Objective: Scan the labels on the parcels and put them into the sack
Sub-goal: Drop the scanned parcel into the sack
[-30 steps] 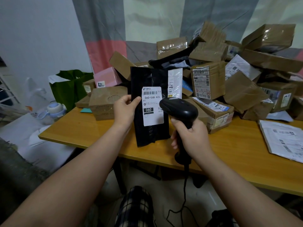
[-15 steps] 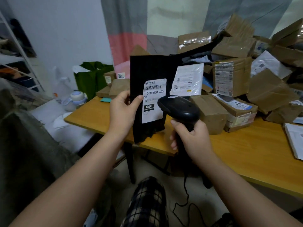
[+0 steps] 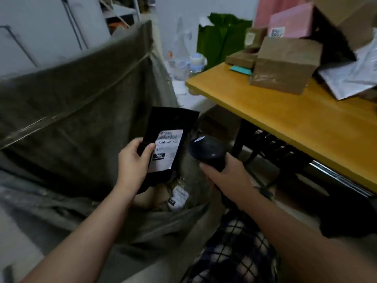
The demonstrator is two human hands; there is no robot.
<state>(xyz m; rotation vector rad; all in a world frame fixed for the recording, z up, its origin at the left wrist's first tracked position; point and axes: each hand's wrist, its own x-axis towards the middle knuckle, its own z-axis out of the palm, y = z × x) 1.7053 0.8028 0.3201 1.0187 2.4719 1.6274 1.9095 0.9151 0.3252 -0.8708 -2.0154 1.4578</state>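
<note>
The black pouch (image 3: pixel 167 144) hangs over the open mouth of the sack (image 3: pixel 67 111), its long axis running from lower left to upper right, top edge tipped away toward the table (image 3: pixel 285 111). Its white label (image 3: pixel 166 152) faces up at the camera, with "060" readable in a dark bar. The left hand (image 3: pixel 133 160) pinches the pouch's lower left edge, thumb pressed on the label's margin and fingers curled behind. The pouch is flat, smooth, slightly glossy film.

The right hand (image 3: pixel 222 172) is wrapped tight round the grip of the black scanner (image 3: pixel 207 151), whose rounded head sits just right of the pouch, apart from it.

The sack is coarse grey-green cloth, slack and creased, its far wall standing high. Inside, below the pouch, lies what looks like a brown parcel (image 3: pixel 161 196) with a white label; the blur leaves its shape unsure.

On the yellow wooden table stand a brown cardboard box (image 3: pixel 285 64), a pink box (image 3: pixel 291 19) behind it, and a silvery mailer (image 3: pixel 350 76) to the right. A green bag (image 3: pixel 220 39) stands beyond the table's corner.
</note>
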